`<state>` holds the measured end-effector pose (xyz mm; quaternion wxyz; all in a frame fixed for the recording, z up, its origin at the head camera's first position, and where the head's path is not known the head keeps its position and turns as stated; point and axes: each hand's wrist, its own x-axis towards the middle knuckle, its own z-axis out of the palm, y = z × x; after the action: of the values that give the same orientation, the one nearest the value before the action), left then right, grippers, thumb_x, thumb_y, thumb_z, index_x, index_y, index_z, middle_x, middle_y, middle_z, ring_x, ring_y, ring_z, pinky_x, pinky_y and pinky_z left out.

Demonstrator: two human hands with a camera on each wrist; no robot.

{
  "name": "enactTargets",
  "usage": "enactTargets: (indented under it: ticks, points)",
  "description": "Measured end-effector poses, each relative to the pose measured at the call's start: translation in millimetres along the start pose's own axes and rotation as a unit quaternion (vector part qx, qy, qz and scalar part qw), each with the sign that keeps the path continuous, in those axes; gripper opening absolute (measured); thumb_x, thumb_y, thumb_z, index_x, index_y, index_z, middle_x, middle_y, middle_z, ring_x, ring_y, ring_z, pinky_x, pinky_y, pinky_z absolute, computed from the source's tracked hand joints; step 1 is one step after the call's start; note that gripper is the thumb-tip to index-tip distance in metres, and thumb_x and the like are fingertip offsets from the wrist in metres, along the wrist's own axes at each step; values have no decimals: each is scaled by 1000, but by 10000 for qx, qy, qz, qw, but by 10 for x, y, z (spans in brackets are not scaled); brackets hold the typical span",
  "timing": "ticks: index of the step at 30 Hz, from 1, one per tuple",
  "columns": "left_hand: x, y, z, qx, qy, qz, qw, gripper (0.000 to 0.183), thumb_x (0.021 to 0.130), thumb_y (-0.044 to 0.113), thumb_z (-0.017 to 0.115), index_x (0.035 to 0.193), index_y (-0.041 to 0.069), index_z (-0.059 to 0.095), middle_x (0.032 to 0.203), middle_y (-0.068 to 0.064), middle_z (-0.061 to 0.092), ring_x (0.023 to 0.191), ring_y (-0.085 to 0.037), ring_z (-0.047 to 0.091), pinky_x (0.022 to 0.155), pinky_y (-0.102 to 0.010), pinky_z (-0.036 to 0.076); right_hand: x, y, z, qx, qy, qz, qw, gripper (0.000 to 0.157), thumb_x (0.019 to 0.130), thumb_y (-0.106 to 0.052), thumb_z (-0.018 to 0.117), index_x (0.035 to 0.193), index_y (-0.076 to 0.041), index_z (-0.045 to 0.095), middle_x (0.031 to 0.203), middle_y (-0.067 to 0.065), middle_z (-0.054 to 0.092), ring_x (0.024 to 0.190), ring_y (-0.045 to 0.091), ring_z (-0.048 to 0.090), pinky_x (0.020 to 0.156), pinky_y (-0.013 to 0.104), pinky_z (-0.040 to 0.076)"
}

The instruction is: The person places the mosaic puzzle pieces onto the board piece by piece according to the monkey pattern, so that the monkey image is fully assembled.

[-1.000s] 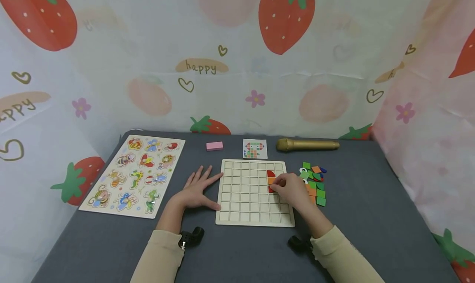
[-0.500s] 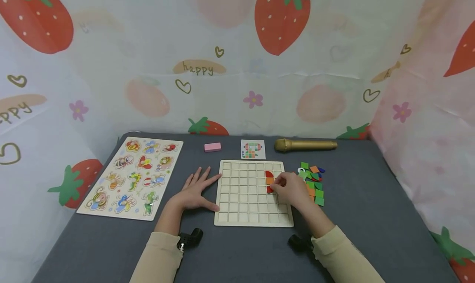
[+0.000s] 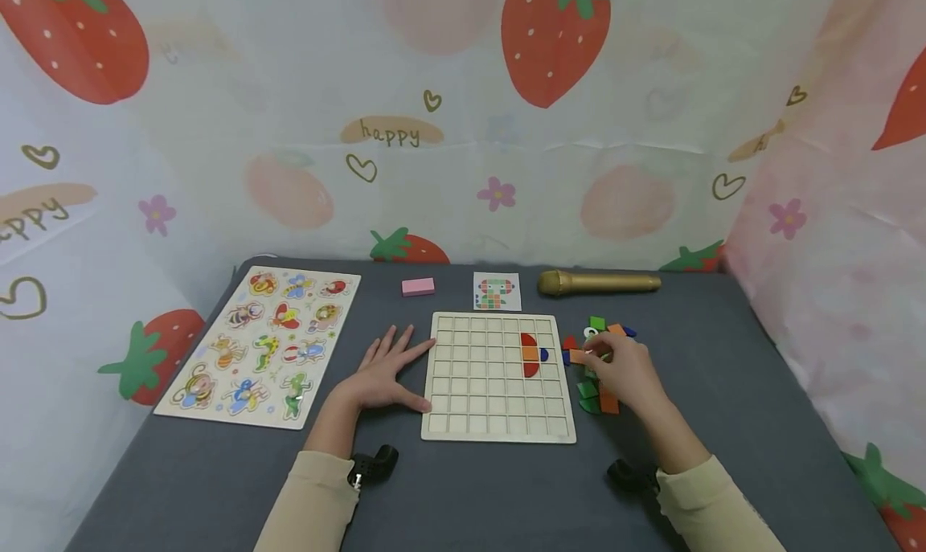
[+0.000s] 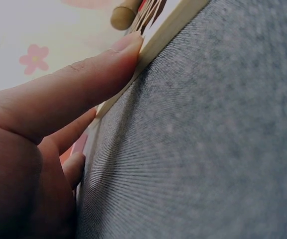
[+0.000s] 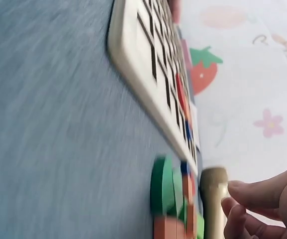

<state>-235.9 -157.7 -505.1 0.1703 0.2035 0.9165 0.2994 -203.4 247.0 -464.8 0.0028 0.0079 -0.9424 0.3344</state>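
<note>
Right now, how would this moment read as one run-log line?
left hand: touching grid board | right hand: at loose pieces | placed pieces: red, orange, blue

Picture sheet (image 3: 264,347) left of grid board (image 3: 477,405), loose pieces (image 3: 609,399) right — card (image 3: 497,292) behind board, microphone (image 3: 600,283) behind pieces.

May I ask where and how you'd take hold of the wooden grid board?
I'd probably pinch the grid board at its left edge and near right corner, coming from the near side: it lies flat, the left hand touches that edge, and the loose pieces on the right stop short of that corner.
</note>
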Motion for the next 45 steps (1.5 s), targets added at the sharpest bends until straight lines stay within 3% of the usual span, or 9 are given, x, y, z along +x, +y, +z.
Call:
enactTargets:
  ticks: [12, 21, 45]
  points:
    - [-17, 48, -18, -93, 34, -19, 9999, 109, 71, 54, 86, 160, 31, 30, 171, -10, 1, 156, -37, -13, 123, -61, -6, -181, 451, -357, -15, 167, -129, 9998, 20, 97, -20, 69, 109, -5, 72, 100, 13, 74, 85, 25, 69, 62, 32, 52]
    - [-10, 42, -20, -63, 26, -21, 10000, 109, 70, 55, 86, 160, 31, 30, 171, -9, 1, 156, -37, -12, 123, -62, -5, -319, 641, -388, -192, -580, 154, 9980, 34, 88, -31, 80, 107, -5, 72, 94, 5, 72, 83, 16, 66, 67, 34, 52]
    - [-5, 0, 9, -48, 30, -23, 10000, 110, 70, 56, 86, 161, 31, 29, 171, -10, 2, 156, -37, -12, 123, -61, -6, -307, 603, -367, -308, -765, 295, 9962, 25, 86, -27, 81, 95, -7, 69, 86, 3, 65, 76, 17, 56, 63, 32, 45]
